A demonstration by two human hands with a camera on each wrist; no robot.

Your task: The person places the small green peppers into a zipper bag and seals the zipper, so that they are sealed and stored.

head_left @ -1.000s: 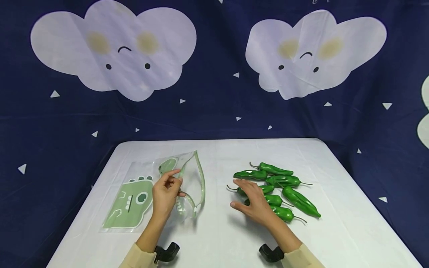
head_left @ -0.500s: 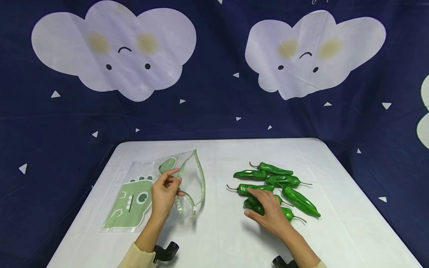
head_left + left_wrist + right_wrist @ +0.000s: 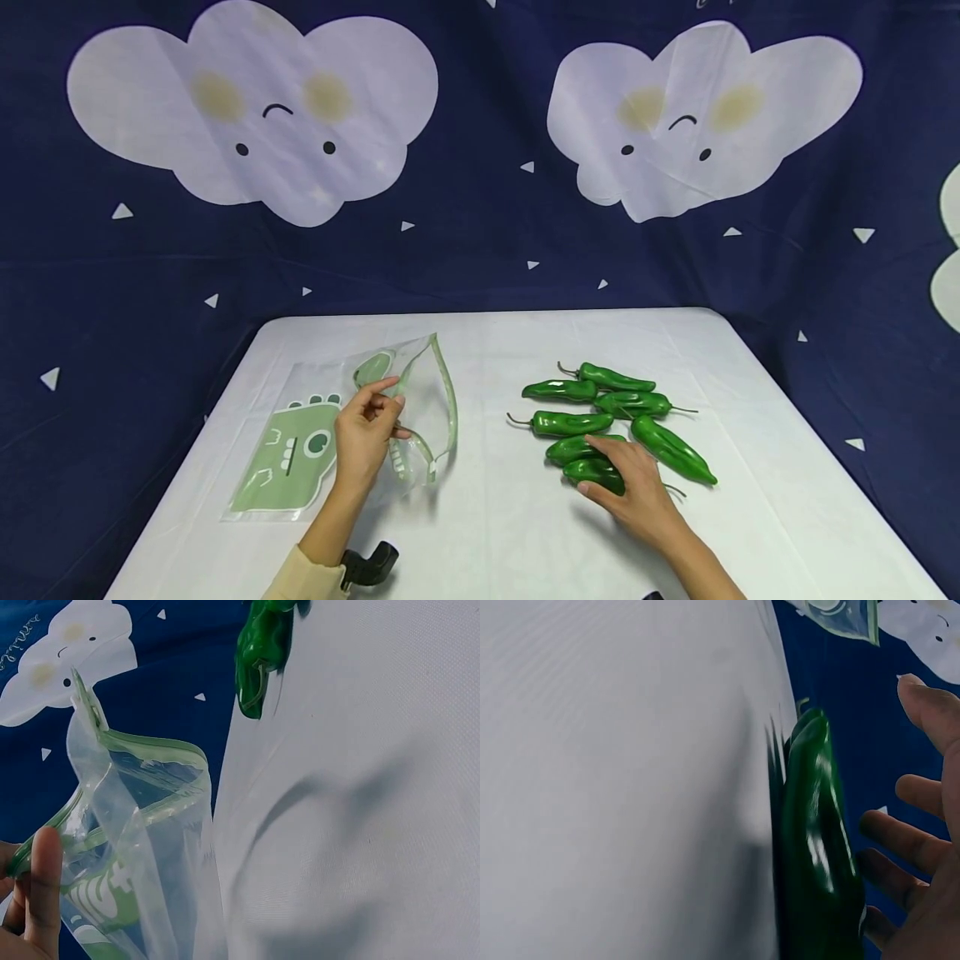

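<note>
My left hand [image 3: 365, 429] pinches the green zip edge of a clear zip bag [image 3: 452, 408] printed with a green monster. In the left wrist view the fingers [image 3: 46, 877] hold one side of the rim, and the bag's mouth [image 3: 154, 750] gapes. Its printed left part lies flat on the table. My right hand [image 3: 637, 492] hovers over the nearest green pepper [image 3: 592, 473], partly hiding it in the head view. Thumb and fingers are spread around it; the right wrist view shows them apart from the shiny pepper [image 3: 817, 840].
Several more green peppers lie loosely grouped behind and beside the right hand, among them a long one [image 3: 673, 450] at the right and one [image 3: 572, 423] with its stem to the left. A white cloth [image 3: 487, 533] covers the table. A dark blue cloud-patterned curtain [image 3: 480, 275] hangs behind.
My right hand has moved rightward and nearer to me over the peppers, uncovering the ones behind and settling over the front one. The left hand keeps its pinch on the bag, nearly still.
</note>
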